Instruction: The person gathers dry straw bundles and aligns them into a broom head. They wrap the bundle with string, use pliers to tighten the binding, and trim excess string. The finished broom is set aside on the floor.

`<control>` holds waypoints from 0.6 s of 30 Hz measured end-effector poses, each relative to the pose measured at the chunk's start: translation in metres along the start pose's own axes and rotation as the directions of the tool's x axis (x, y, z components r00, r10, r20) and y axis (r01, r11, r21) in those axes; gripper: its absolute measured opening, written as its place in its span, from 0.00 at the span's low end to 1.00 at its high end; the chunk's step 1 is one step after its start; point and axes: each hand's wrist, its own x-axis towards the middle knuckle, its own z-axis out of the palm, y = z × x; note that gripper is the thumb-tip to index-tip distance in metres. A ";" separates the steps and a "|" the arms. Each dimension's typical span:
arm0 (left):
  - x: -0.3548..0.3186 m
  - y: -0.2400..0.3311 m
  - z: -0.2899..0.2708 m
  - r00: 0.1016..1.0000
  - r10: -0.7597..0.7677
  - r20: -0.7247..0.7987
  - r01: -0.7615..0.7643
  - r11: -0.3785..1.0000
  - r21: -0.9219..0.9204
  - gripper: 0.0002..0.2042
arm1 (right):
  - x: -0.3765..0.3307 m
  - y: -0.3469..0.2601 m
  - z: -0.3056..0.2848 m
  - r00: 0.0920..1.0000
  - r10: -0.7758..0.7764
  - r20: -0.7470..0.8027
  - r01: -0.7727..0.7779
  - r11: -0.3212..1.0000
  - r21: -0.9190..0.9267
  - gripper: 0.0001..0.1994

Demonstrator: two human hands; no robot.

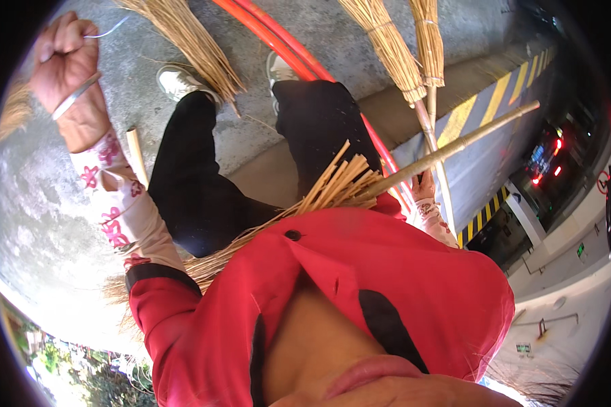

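Note:
My left hand (68,51) is raised at the far left, closed on a thin pale wire (108,31) that trails off to the right. A bracelet circles that wrist. Across my lap lies a straw broom, its bristles (234,247) pointing left and its trimmed straw ends (339,183) bunched around a wooden handle (465,140) that slants up to the right. My right hand (424,186) is low, just below this handle and next to another broom's thin stick. Its fingers are partly hidden, and whether they grip anything does not show.
Two straw brooms (387,51) (428,44) lie at the upper right, handles toward me. Another straw bundle (187,44) is on the concrete floor by my shoe. Red tubes (278,34) curve past my legs. A yellow-and-grey striped kerb (461,119) runs along the right.

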 end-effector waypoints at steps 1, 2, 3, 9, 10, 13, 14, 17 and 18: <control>0.001 -0.008 0.004 0.999 -0.028 0.029 0.030 0.998 -0.049 0.09 | 0.010 0.006 0.011 0.979 -0.203 -0.034 0.200 0.977 -0.076 0.17; 0.000 -0.018 0.005 0.999 0.051 0.007 -0.051 0.999 -0.002 0.06 | 0.027 0.009 0.026 0.959 -0.282 -0.025 0.282 0.959 -0.015 0.19; 0.000 -0.026 0.007 0.999 0.023 0.034 -0.021 0.999 -0.044 0.07 | 0.037 0.012 0.038 0.984 0.072 0.162 -0.101 0.979 0.178 0.19; -0.003 -0.052 0.013 0.998 0.061 -0.019 -0.061 0.998 0.001 0.09 | 0.034 0.008 0.047 0.993 -0.122 -0.010 0.118 0.977 -0.180 0.19; -0.004 -0.055 0.011 0.996 0.079 -0.043 -0.078 0.996 0.041 0.09 | 0.030 -0.002 0.035 0.990 -0.139 -0.010 0.136 0.977 -0.162 0.19; -0.011 -0.064 0.007 0.989 0.121 -0.088 -0.110 0.986 0.127 0.09 | 0.028 -0.058 -0.022 0.981 -0.171 -0.093 0.166 0.984 -0.061 0.13; -0.013 -0.067 0.007 0.990 0.115 -0.080 -0.105 0.987 0.120 0.09 | 0.034 -0.084 -0.052 0.981 -0.135 -0.141 0.150 0.983 0.104 0.07; -0.013 -0.085 0.013 0.992 0.100 -0.073 -0.091 0.989 0.119 0.08 | 0.074 -0.182 -0.149 0.960 -0.058 -0.274 0.090 0.990 0.106 0.16; -0.012 -0.093 0.018 0.994 0.091 -0.068 -0.082 0.989 0.121 0.08 | 0.093 -0.219 -0.162 0.894 -0.236 -0.380 0.300 0.947 0.118 0.13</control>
